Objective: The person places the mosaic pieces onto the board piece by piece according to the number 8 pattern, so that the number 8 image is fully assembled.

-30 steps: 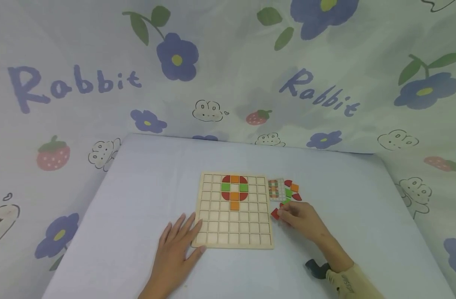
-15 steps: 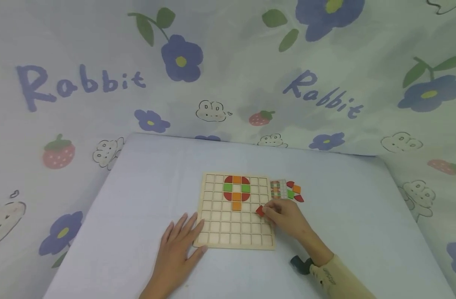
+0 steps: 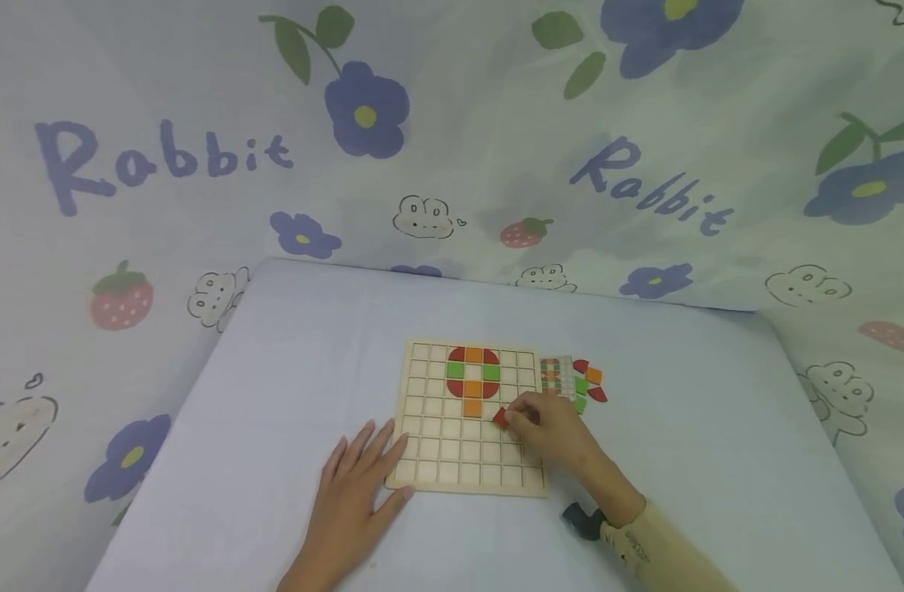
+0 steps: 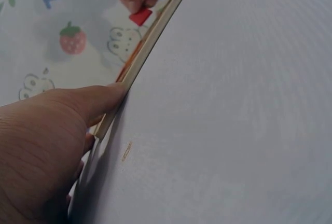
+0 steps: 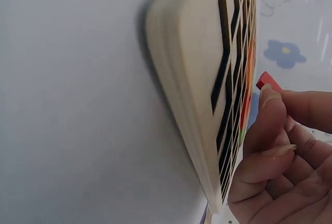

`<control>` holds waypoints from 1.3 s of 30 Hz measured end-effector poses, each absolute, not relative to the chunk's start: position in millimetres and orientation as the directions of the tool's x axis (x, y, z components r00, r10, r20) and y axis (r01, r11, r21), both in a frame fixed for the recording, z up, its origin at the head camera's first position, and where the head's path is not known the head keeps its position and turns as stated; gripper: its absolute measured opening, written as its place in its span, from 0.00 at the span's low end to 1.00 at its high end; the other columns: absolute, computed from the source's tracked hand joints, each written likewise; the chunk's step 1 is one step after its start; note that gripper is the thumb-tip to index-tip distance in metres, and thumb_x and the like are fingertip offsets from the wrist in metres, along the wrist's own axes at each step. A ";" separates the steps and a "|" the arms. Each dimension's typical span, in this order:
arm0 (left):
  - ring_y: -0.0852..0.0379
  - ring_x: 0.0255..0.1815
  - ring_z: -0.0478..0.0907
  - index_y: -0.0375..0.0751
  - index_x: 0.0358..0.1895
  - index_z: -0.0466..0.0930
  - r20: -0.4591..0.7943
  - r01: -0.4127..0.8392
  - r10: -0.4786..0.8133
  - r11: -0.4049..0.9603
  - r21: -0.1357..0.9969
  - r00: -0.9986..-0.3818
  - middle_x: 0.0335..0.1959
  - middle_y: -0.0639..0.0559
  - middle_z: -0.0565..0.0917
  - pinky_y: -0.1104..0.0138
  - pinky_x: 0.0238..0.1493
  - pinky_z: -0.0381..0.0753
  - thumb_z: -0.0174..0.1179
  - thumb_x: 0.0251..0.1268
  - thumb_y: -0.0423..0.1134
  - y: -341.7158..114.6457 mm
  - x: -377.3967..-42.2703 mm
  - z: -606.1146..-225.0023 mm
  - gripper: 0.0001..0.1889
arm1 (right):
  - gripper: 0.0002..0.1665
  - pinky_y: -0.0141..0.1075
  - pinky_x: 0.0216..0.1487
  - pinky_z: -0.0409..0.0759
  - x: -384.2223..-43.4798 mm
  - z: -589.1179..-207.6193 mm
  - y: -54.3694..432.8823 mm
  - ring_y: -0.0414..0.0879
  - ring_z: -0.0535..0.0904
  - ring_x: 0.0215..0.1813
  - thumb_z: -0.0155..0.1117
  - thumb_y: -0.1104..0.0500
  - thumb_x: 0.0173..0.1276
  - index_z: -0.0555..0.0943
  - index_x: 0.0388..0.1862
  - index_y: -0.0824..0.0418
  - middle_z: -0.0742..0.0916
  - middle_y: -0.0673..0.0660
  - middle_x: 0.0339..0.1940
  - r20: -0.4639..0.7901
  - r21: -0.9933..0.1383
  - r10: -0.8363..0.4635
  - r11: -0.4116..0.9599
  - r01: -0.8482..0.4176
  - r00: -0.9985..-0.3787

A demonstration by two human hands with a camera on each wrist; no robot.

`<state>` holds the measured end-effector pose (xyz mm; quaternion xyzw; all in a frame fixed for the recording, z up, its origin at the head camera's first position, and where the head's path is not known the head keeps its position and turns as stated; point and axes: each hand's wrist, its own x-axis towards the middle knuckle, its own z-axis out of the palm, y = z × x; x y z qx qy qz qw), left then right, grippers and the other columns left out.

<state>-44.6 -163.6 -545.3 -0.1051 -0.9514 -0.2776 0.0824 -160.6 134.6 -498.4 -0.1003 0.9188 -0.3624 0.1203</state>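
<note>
A wooden grid board (image 3: 429, 473) lies on the table, with red, orange and green tiles set in its upper middle squares. My right hand (image 3: 551, 427) pinches a red tile (image 3: 501, 418) between thumb and index finger, above the board's right half. In the right wrist view the same red tile (image 5: 268, 81) sticks out past the fingertips. My left hand (image 3: 355, 485) rests with spread fingers on the board's lower left corner. The left wrist view has its thumb (image 4: 98, 99) against the board's edge (image 4: 150, 40).
Right of the board lies a small pattern card (image 3: 558, 376) with a printed grid. Loose tiles are beside it, among them an orange square (image 3: 593, 376), a red curved piece (image 3: 598, 395) and a green one (image 3: 581, 385). Patterned cloth (image 3: 459, 148) hangs behind the table.
My right hand has carried the red tile leftward from the loose pieces to over the board. My left hand stays at the board's corner. The head view has shifted slightly.
</note>
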 end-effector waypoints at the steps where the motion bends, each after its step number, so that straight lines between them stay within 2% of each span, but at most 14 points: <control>1: 0.43 0.83 0.55 0.49 0.76 0.74 0.216 0.245 0.153 0.824 0.510 -0.964 0.81 0.51 0.65 0.42 0.81 0.44 0.71 0.67 0.51 -164.0 -44.0 -544.9 0.35 | 0.03 0.34 0.32 0.76 -159.5 -498.3 133.0 0.42 0.75 0.33 0.69 0.57 0.74 0.88 0.39 0.51 0.83 0.42 0.26 -0.145 -0.687 -0.286 0.718 -0.112 -0.947; 7: 0.43 0.83 0.55 0.48 0.75 0.75 0.226 0.248 0.151 0.828 0.503 -0.962 0.81 0.51 0.66 0.42 0.81 0.45 0.71 0.67 0.51 -165.8 -43.8 -544.4 0.35 | 0.03 0.35 0.33 0.77 -163.2 -497.8 127.2 0.43 0.75 0.35 0.70 0.56 0.74 0.89 0.39 0.50 0.83 0.41 0.26 -0.129 -0.667 -0.286 0.734 -0.131 -0.949; 14: 0.43 0.83 0.56 0.49 0.75 0.75 0.227 0.251 0.154 0.825 0.506 -0.962 0.81 0.51 0.66 0.42 0.80 0.46 0.72 0.66 0.51 -166.0 -44.2 -545.9 0.35 | 0.03 0.36 0.35 0.79 -173.5 -499.0 126.5 0.45 0.76 0.37 0.70 0.55 0.75 0.88 0.41 0.51 0.84 0.43 0.29 -0.184 -0.656 -0.275 0.750 -0.090 -0.944; 19: 0.43 0.83 0.56 0.50 0.76 0.74 0.232 0.259 0.160 0.825 0.503 -0.959 0.81 0.52 0.66 0.43 0.80 0.46 0.71 0.67 0.52 -166.1 -44.5 -547.5 0.35 | 0.04 0.37 0.36 0.80 -182.9 -499.0 128.9 0.44 0.76 0.36 0.69 0.57 0.75 0.87 0.38 0.51 0.84 0.43 0.29 -0.192 -0.637 -0.307 0.761 -0.119 -0.932; 24: 0.44 0.83 0.55 0.51 0.76 0.74 0.221 0.250 0.157 0.826 0.505 -0.963 0.81 0.53 0.65 0.43 0.81 0.46 0.72 0.66 0.51 -165.3 -43.4 -547.8 0.35 | 0.06 0.37 0.33 0.78 -187.3 -496.6 127.4 0.43 0.76 0.32 0.69 0.58 0.75 0.87 0.35 0.52 0.83 0.44 0.26 -0.200 -0.620 -0.373 0.764 -0.178 -0.906; 31: 0.45 0.84 0.54 0.50 0.76 0.74 0.179 0.232 0.160 0.818 0.526 -0.971 0.81 0.53 0.65 0.41 0.80 0.47 0.72 0.66 0.50 -160.4 -40.3 -543.9 0.35 | 0.05 0.36 0.33 0.77 -184.8 -493.2 121.3 0.43 0.76 0.32 0.69 0.55 0.75 0.87 0.37 0.51 0.81 0.45 0.25 -0.252 -0.582 -0.390 0.792 -0.183 -0.886; 39: 0.46 0.84 0.53 0.51 0.76 0.74 0.165 0.210 0.145 0.835 0.508 -0.976 0.81 0.55 0.64 0.41 0.80 0.45 0.73 0.65 0.51 -164.7 -42.4 -542.4 0.36 | 0.06 0.35 0.34 0.78 -187.0 -497.9 115.0 0.40 0.76 0.31 0.71 0.55 0.74 0.85 0.34 0.50 0.83 0.40 0.27 -0.162 -0.589 -0.426 0.766 -0.260 -0.890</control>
